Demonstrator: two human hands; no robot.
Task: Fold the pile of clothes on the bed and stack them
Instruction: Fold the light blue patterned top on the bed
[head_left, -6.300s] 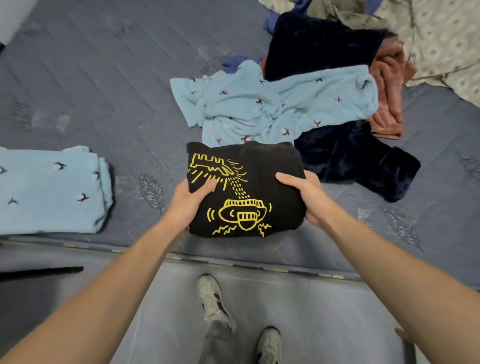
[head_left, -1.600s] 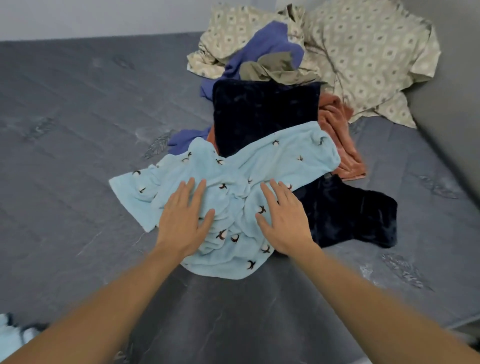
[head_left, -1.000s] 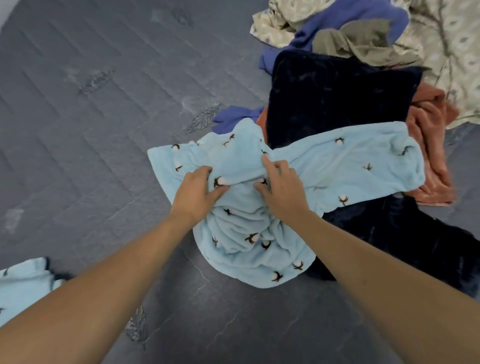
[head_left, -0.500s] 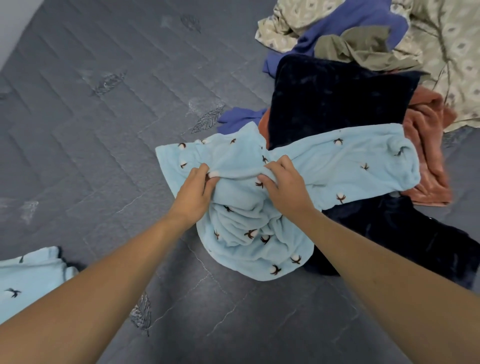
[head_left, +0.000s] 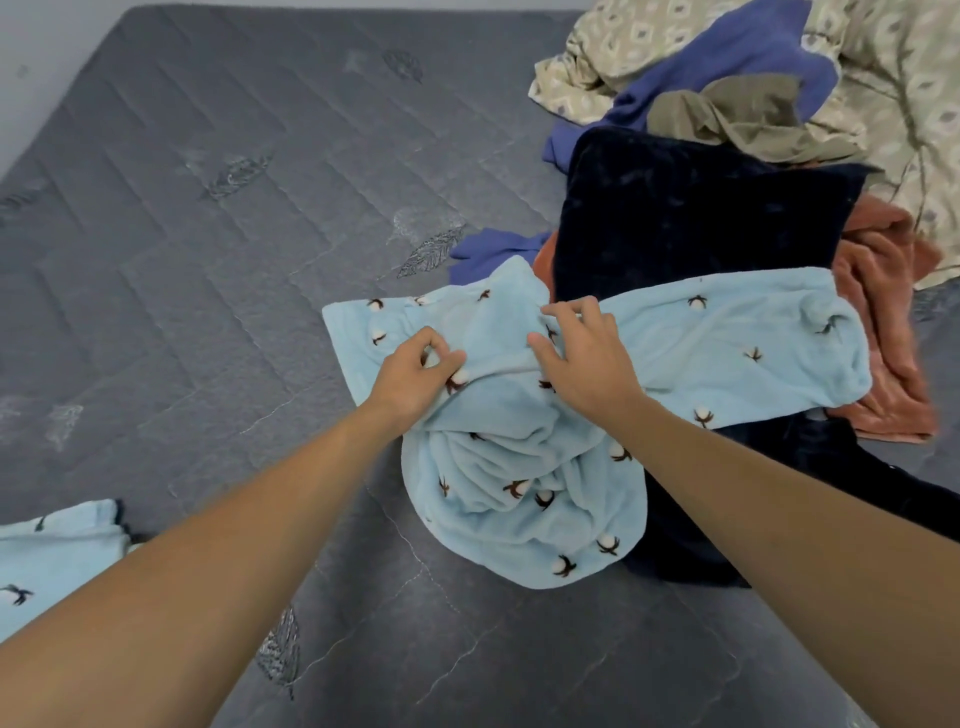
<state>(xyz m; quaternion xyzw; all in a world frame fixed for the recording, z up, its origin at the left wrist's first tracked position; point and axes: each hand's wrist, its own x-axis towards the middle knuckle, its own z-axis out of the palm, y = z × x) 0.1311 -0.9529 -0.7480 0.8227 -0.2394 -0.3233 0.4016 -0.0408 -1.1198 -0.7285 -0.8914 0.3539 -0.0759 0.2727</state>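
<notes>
Both my hands are pinching bunched folds of the light blue fleece garment (head_left: 727, 348): left hand (head_left: 415, 376) near its left end, right hand (head_left: 582, 358) at the middle. It runs left-right across the grey mattress (head_left: 208, 260), with a crumpled lobe hanging toward me, draped over the navy piece (head_left: 691, 218) in the clothes pile (head_left: 753, 130).

light: even, soft, dim | shadows: faint | blur: slight, far pile | edges: wide-angle bowing
</notes>
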